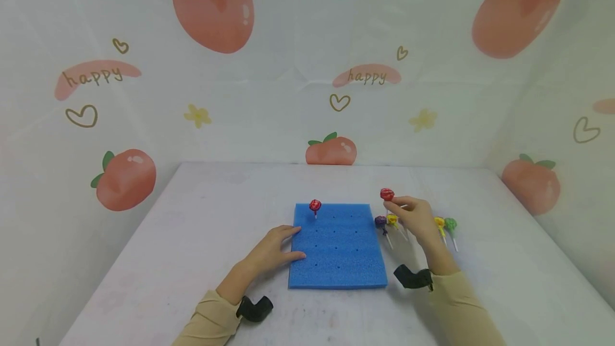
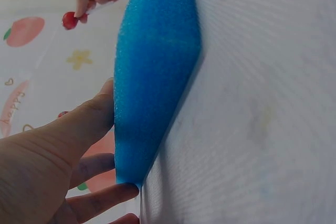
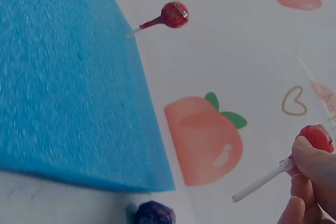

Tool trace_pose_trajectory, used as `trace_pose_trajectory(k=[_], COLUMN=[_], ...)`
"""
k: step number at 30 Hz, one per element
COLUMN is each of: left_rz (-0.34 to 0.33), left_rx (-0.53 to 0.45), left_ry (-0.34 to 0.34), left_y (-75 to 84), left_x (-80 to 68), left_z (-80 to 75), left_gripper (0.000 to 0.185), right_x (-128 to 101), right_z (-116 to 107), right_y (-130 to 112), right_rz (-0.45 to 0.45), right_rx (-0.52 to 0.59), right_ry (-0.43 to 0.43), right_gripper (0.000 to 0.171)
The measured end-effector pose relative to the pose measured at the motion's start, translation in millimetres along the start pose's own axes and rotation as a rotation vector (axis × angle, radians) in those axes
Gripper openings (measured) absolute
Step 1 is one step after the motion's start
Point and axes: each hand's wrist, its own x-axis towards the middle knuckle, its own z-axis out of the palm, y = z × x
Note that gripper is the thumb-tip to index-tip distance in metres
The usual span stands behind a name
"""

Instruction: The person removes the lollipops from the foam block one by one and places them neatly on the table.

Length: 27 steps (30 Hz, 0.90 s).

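Note:
A blue foam board (image 1: 336, 276) with rows of small holes lies on the table. One red-wrapped lollipop (image 1: 314, 205) stands upright by its stick near the board's far left corner. My left hand (image 1: 270, 250) rests against the board's left edge, thumb and fingers spread and touching it. Beyond the board's far right corner, my right hand (image 1: 417, 220) pinches a second red lollipop (image 3: 315, 137) just below its candy head. Its white stick (image 3: 258, 183) shows bare in the right wrist view, pointing away from the candy.
Right of the board lie a purple lollipop (image 1: 380, 221) and a yellow lollipop (image 1: 392, 220), close to the right hand. Another yellow lollipop (image 1: 439, 222) and a green lollipop (image 1: 450, 223) lie on the hand's far side. A fruit-printed cloth (image 1: 269, 89) hangs behind the white table (image 1: 216, 202).

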Motion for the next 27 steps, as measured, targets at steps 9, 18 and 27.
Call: trace_pose_trajectory(k=[9, 18, 27], left_rz=[-0.023, -0.028, -0.017], left_rx=[0.004, 0.005, 0.002], left_ry=[0.004, 0.007, 0.006], left_y=[-1.4, -0.6, -0.2], left_x=[1.5, 1.4, 1.2], left_z=[0.9, 0.8, 0.8], left_gripper=[0.067, 0.067, 0.067], right_x=[-1.2, -0.7, -4.6], right_z=[-17.3, -39.0, -61.0], right_y=[9.5, 27.2, 46.5], right_rz=[0.034, 0.056, 0.148], right_rx=[-0.07, -0.122, -0.098], right_ry=[0.02, 0.035, 0.057], right_gripper=[0.056, 0.06, 0.067])
